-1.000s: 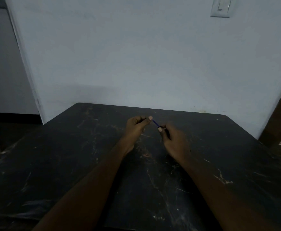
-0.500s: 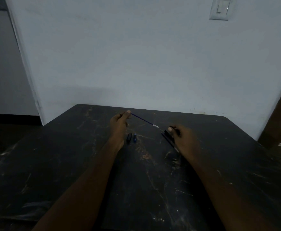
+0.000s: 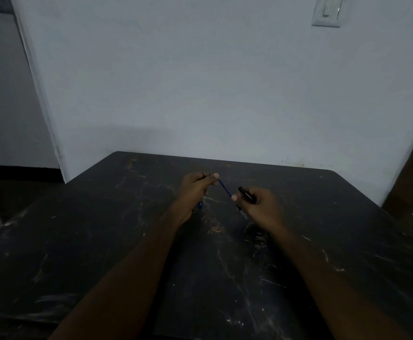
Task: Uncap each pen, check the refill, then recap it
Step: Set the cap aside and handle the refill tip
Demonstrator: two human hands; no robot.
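Observation:
A thin blue refill point(image 3: 224, 188) spans the gap between my two hands above the dark table. My left hand point(image 3: 195, 190) pinches its far end between thumb and fingers. My right hand point(image 3: 258, 206) holds the black pen barrel point(image 3: 247, 195), and its thumb touches the refill's near end. Whether the refill sits inside the barrel is hard to tell in the dim light. A small blue piece point(image 3: 200, 204), perhaps a cap, peeks out under my left hand on the table.
The black scratched table point(image 3: 102, 241) stands against a pale wall point(image 3: 225, 94). A light switch point(image 3: 327, 11) is high on the wall at the right. A doorway edge is at the left, brown furniture at the far right.
My hands, spread apart half a second ago with the refill drawn out, have come back together. The refill's free end now meets my right hand with the barrel.

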